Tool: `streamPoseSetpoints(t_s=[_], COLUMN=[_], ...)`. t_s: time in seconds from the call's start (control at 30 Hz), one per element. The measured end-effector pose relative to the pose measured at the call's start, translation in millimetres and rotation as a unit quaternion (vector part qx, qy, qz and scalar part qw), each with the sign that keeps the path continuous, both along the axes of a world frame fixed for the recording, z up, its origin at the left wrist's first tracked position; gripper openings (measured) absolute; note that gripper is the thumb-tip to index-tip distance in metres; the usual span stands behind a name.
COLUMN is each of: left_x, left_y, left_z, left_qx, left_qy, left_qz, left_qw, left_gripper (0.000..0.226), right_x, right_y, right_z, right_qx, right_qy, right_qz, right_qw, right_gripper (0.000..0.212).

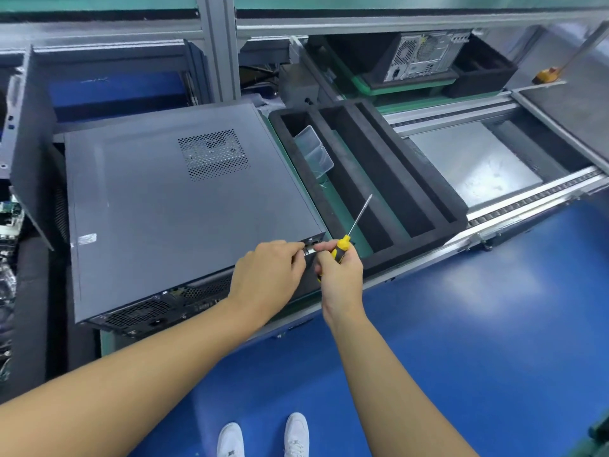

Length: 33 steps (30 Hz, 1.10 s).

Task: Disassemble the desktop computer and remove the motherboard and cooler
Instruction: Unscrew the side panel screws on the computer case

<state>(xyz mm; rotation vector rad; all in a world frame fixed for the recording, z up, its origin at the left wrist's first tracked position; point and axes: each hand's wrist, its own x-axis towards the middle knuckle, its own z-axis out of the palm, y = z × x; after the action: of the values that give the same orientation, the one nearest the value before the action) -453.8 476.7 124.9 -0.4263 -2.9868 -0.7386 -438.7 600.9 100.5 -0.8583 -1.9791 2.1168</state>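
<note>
A dark grey desktop computer case (171, 206) lies on its side on the workbench, its vented side panel facing up and its rear ports toward me. My left hand (267, 275) reaches to the near right corner of the case, fingertips pinching at a small silver part (309, 248) there. My right hand (339, 272) grips a yellow-and-black screwdriver (349, 232) by the handle, shaft pointing up and away, while its fingertips meet the same corner. Motherboard and cooler are hidden inside the closed case.
A black foam tray (428, 189) with long slots sits right of the case, holding a clear plastic box (313, 153). Another computer (425, 56) stands on a far tray. A loose grey panel (29, 133) leans at left. The conveyor rail (527, 199) runs right; the floor (461, 324) is blue.
</note>
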Motion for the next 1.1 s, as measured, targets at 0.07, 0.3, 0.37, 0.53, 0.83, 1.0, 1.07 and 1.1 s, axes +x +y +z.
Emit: streamPoseSetpoints(t_s=[0.07,0.3,0.37,0.53,0.83,1.0,1.07,1.1], left_x=[4,13,13,14,13,10,9,9], left_y=[2,22,26,26,24,25,25,25], left_z=[-3,-19,-19,-25,-30,-23,-22,-23], left_qx=[0.104,0.39,0.429,0.367,0.38,0.399,0.401,0.399], left_qy=[-0.049,-0.179,-0.186,-0.141,-0.15,-0.168,-0.167,-0.165], left_qz=[0.019,0.096,0.119,0.118,0.117,0.118,0.117,0.115], left_qw=[0.993,0.898,0.876,0.912,0.905,0.894,0.893,0.895], left_gripper=[0.028,0.029,0.028,0.029,0.028,0.027,0.027,0.027], right_x=[4,33,40,48,52,63,70,72], right_y=[4,28,32,32,32,36,40,42], right_z=[2,-3,-5,-8,-6,-10,-10,-10], right_qx=[0.022,0.016,0.022,0.037,0.065,0.102,0.123,0.14], right_qy=[-0.001,-0.02,-0.031,-0.041,-0.038,-0.063,-0.083,-0.09], right_qz=[0.017,0.062,0.074,0.105,0.131,0.165,0.188,0.204], right_qw=[1.0,0.998,0.997,0.993,0.988,0.979,0.971,0.965], right_gripper=[0.01,0.024,0.023,0.02,0.02,0.025,0.025,0.024])
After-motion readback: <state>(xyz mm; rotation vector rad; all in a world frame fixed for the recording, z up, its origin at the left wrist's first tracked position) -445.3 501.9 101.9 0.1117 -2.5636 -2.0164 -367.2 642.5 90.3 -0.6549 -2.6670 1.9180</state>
